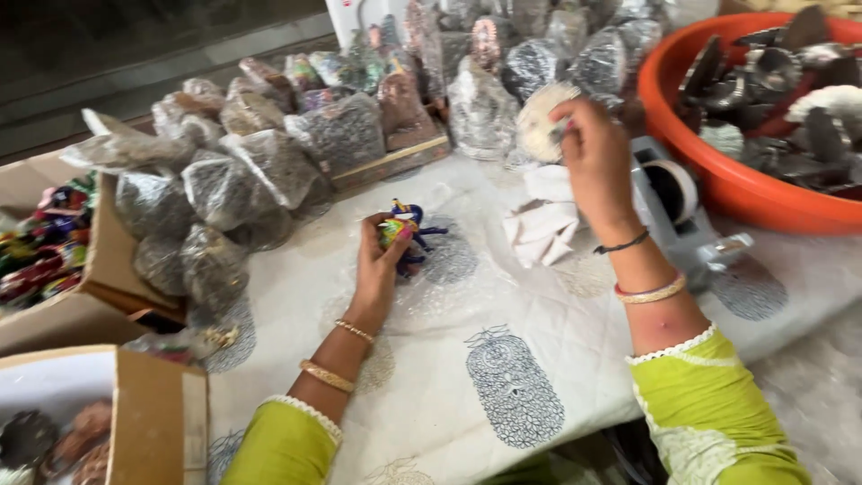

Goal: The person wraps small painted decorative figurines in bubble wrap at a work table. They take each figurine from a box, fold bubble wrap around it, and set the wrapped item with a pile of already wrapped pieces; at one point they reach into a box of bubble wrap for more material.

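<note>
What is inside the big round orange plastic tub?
The big round orange plastic tub holds a heap of dark grey metal pieces with fluffy white stuffing on top. Whatever lies lower down, and the tub's bottom, is covered by the heap.

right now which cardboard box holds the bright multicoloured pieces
The open cardboard box at the far left edge, beside the bagged items. The nearer box at bottom left holds dull brown and dark pieces instead.

Open printed cloth [503, 359] mid-table; bagged packets [233, 180] crowd left, orange tub [709, 180] blocks right
</note>
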